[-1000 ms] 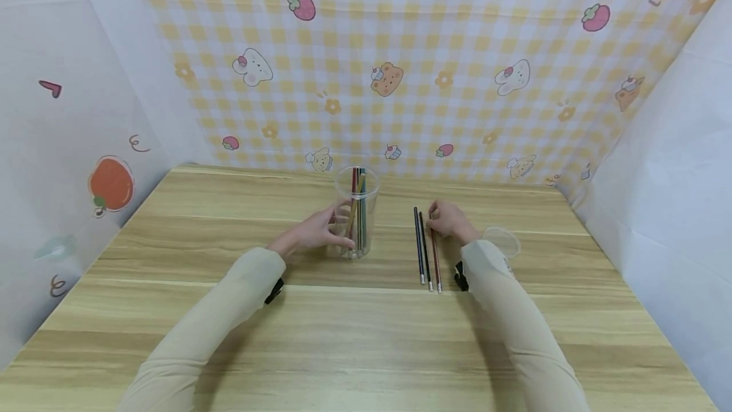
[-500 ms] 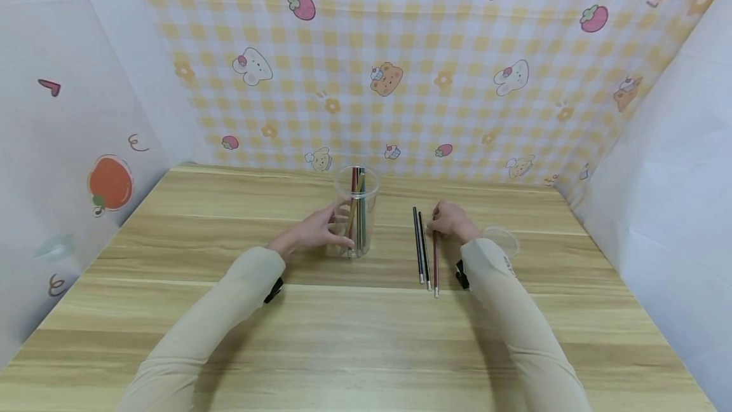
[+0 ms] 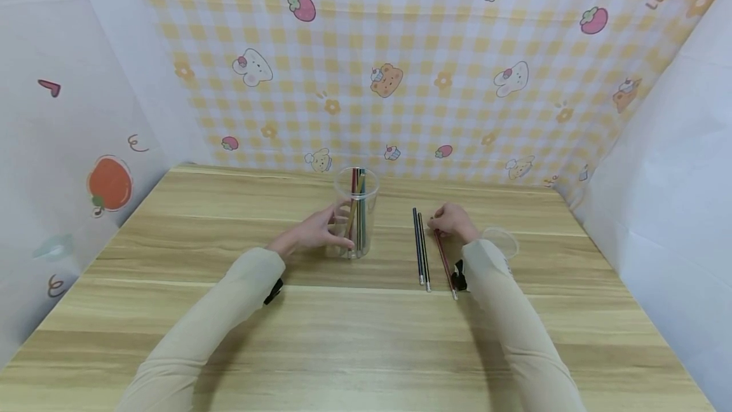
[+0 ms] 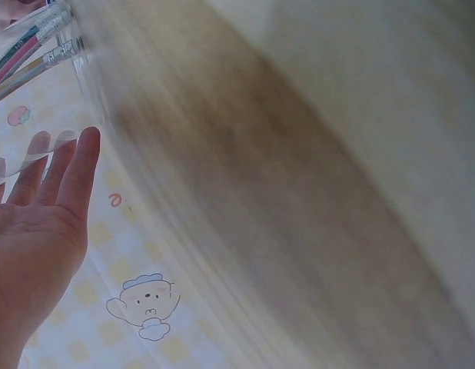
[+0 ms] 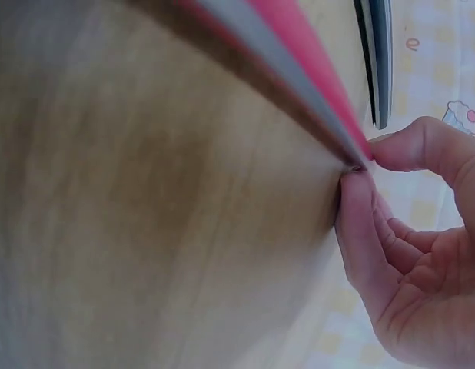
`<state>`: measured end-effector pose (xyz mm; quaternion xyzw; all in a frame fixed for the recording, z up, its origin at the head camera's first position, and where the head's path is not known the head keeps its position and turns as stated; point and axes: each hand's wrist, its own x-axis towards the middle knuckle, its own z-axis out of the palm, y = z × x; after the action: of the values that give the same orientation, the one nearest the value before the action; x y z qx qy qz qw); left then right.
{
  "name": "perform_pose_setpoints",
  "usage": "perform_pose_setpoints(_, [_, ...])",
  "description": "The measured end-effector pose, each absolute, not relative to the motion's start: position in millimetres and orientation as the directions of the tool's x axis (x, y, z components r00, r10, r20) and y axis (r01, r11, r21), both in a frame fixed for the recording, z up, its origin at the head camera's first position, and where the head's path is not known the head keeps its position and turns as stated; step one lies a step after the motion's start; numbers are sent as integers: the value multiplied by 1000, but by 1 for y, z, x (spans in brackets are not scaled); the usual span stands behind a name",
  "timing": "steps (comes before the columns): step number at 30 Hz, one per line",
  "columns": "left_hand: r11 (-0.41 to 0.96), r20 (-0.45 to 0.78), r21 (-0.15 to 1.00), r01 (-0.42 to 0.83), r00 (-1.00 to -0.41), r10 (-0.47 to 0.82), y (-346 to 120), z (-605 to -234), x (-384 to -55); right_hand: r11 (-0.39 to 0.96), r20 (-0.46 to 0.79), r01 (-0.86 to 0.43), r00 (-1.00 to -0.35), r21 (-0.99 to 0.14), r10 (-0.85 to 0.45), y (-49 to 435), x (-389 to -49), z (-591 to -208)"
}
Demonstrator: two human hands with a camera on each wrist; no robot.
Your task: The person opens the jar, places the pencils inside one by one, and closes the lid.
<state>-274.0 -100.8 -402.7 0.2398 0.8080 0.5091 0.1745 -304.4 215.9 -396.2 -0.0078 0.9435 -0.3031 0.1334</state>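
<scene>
A tall clear plastic cup [image 3: 370, 221] stands upright near the table's middle with several pencils [image 3: 363, 208] leaning in it. My left hand [image 3: 313, 230] rests against its left side, thumb in front and fingers behind. In the left wrist view those fingers [image 4: 74, 173] look straight along the cup wall. To the right, my right hand [image 3: 453, 219] pinches the far end of a red pencil [image 3: 445, 262] between thumb and forefinger. That pencil slants low over the table, its eraser end toward me. Just left of it lie two dark pencils [image 3: 419, 253], side by side, erasers also toward me.
A clear round lid [image 3: 506, 243] lies on the wooden table [image 3: 366, 342], partly behind my right wrist. A yellow checked cloth [image 3: 366, 113] hangs along the table's far edge. White sheets [image 3: 675, 196] close off both sides.
The red pencil's eraser end has swung right and slightly toward me, away from the two dark pencils. My right hand has shifted a little to the right. My left hand and the cup stay put.
</scene>
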Motion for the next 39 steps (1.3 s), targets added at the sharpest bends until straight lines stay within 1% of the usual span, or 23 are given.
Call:
perform_pose_setpoints(9, [367, -37, 904, 217, -817, 575, -101, -403, -275, 710, -252, 82, -958, -699, -138, 223, -307, -393])
perform_pose_setpoints(14, [367, -37, 904, 219, -815, 579, -101, -400, -273, 569, -250, 125, -957, -813, -146, 226, -305, -389])
perform_pose_setpoints(17, [357, -37, 907, 222, -804, 593, -100, -391, -267, 471, -237, 139, -959, -871, -157, 226, -305, -387])
perform_pose_setpoints(24, [367, -41, 901, 231, -797, 602, -99, -376, -258, 354, -113, 23, -965, -935, -236, 229, -305, -369])
perform_pose_setpoints(30, [368, -49, 904, 218, -802, 596, -99, -376, -258, 234, 26, -69, -983, -970, -183, 234, -306, -348])
perform_pose_setpoints(33, [368, -50, 904, 217, -802, 595, -99, -377, -258, 107, 88, -103, -987, -989, -136, 235, -303, -334])
perform_pose_setpoints(35, [368, -46, 903, 222, -801, 597, -99, -377, -258, -14, 130, -129, -986, -992, -108, 235, -299, -323])
perform_pose_setpoints(37, [367, -42, 902, 227, -800, 598, -99, -377, -258, -148, 167, -155, -984, -977, -69, 233, -296, -311])
perform_pose_setpoints(39, [365, -36, 902, 233, -799, 600, -99, -377, -259, -245, 208, -194, -977, -950, -34, 231, -293, -300])
